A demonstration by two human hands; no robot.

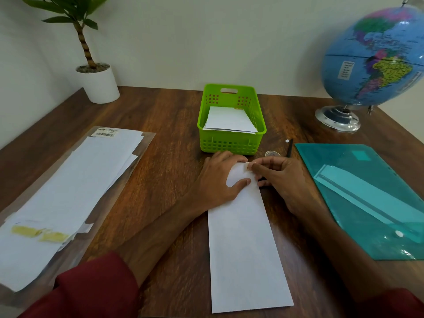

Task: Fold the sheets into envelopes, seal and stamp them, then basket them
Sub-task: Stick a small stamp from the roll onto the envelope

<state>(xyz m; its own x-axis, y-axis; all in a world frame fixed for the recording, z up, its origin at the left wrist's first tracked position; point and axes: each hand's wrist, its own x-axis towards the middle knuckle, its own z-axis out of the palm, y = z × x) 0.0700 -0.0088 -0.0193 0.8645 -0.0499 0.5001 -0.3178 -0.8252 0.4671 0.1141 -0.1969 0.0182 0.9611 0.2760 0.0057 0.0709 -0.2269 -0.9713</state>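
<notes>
A long white folded-paper envelope was found flat on the wooden desk, its far end pressed under the flattened left hand, fingers spread. A small white stamp-like scrap was pinched at that corner by the curled right hand. It was judged that the scrap could be set crooked or overhanging if the envelope slipped; the green plastic basket, just beyond both hands, already held white envelopes.

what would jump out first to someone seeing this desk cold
Probably the bright green basket at the middle back of the table, white envelopes inside. Just in front, the left hand rests on a long white envelope while the right hand pinches something small at its far end. A blue globe fills the far right corner.
</notes>
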